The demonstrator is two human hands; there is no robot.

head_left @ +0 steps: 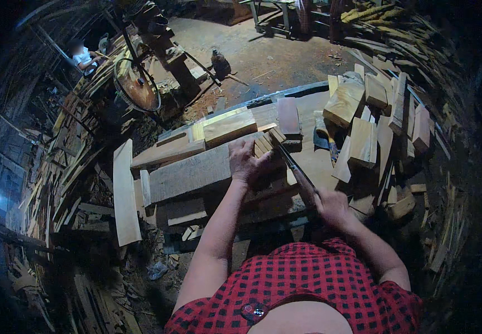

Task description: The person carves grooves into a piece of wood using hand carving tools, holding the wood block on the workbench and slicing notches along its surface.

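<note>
While the right hand (334, 210) grips a long, thin tool (301, 171) by its near end, with the fingers closed around it, the left hand (245, 162) lies against a small grooved wooden block (262, 146). Of the left hand, the thumb is spread away from the other fingers; whether they pinch the block, I cannot tell. This block is near the middle of the counter (314, 162), just beside the end of a wide grey plank (191, 171), and the far end of the tool reaches to its right side. Beyond it stands a pinkish block (289, 116), and to the left of that lies a thick pale block (230, 128). On the right side, many wooden pieces (363, 143) are heaped together.
</note>
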